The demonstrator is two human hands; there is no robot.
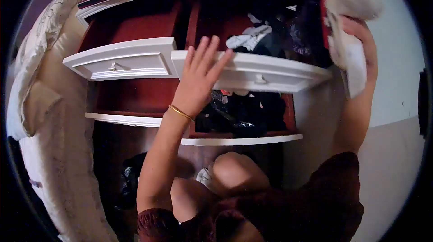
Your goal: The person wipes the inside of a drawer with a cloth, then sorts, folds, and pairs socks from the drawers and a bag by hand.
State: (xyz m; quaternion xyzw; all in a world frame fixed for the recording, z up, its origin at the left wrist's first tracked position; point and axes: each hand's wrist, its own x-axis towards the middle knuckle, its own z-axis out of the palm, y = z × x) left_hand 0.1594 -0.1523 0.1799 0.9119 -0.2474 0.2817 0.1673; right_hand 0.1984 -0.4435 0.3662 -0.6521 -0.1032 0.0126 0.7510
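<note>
Jutting leftward, red-and-white bundle [343, 46], right-hand grip [366, 43] curled around its right side, left hand [200, 78] spread over drawer front [275, 70].

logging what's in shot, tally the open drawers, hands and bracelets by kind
Open drawers: 4 (upper left drawer, upper right drawer, lower left drawer, lower right drawer)
Hands: 2 (left hand, right hand)
Bracelets: 1 (gold bracelet)
Total: 7

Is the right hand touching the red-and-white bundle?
Touching. The head view shows the right hand curled against the bundle, holding it up; blur hides the exact finger placement.
</note>
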